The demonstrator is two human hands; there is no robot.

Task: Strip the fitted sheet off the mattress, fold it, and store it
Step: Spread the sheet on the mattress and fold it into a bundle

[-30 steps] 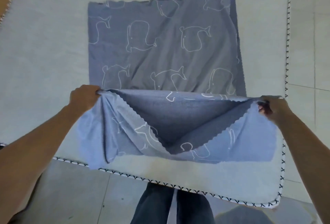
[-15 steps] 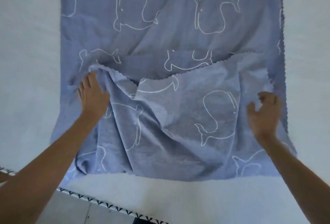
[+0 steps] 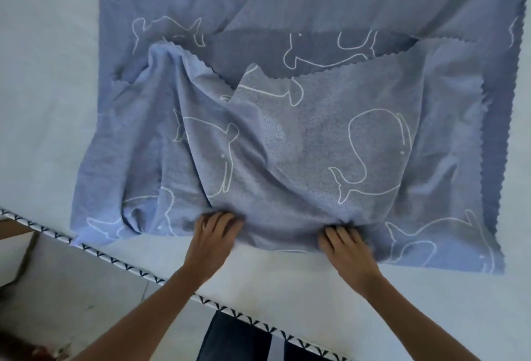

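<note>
The blue sheet [image 3: 301,136] with white whale outlines lies spread on the pale mattress [image 3: 43,102]. Its near half is folded over the far half, and the flap's zigzag edge runs rumpled across the middle. My left hand [image 3: 214,235] and my right hand [image 3: 349,245] sit side by side at the near fold. The fingertips of both hands dig into the cloth and grip it, and creases fan out from both hands. The sheet's far end runs out of view at the top.
The mattress edge with black-and-white stitched trim [image 3: 123,264] runs diagonally across the lower left. Below it lies the tiled floor [image 3: 71,288]. My dark trousers [image 3: 238,340] show at the bottom, against the edge.
A second ago both hands carried the flap's corners over the sheet. They let it drop, then came back and together to the near fold, where they now grip it.
</note>
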